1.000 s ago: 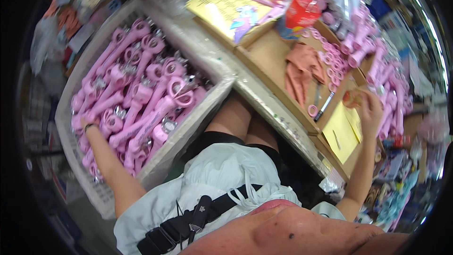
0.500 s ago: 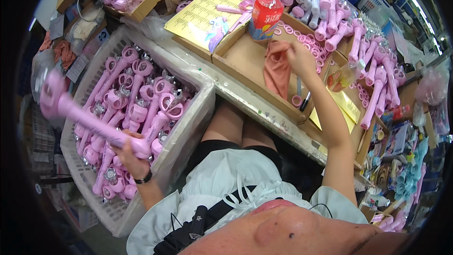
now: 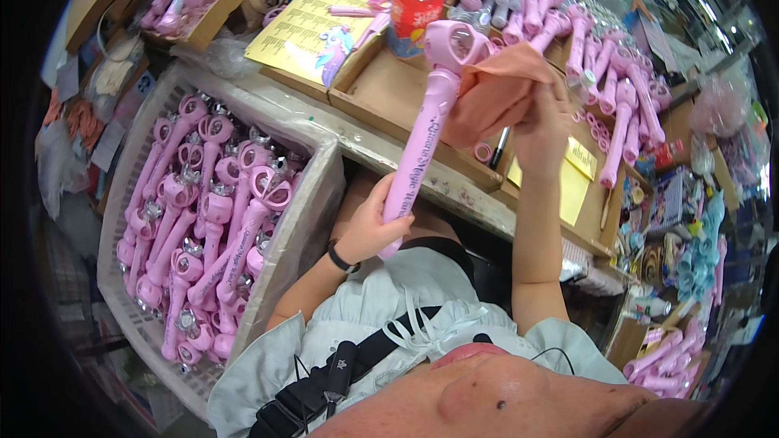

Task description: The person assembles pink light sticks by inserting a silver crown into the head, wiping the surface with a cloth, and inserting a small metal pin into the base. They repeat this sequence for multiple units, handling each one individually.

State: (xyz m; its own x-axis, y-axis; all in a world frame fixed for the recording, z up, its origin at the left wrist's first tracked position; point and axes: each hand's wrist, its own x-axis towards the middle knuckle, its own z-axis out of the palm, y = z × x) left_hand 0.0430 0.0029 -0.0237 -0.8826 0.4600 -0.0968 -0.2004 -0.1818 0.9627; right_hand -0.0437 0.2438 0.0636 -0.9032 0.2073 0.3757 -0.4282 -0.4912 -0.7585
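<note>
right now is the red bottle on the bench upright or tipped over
Upright: the red bottle stands cap-up on the bench, behind the head of the pink wand that the left hand holds.

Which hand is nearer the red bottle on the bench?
Right. The right hand, holding an orange cloth at the pink wand head, is just right of the red bottle. The left hand grips the wand's handle end, well below it.

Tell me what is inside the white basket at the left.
The white basket holds a heap of pink wands with round heads and silvery crowns. Whatever lies beneath the top layer is covered.
</note>
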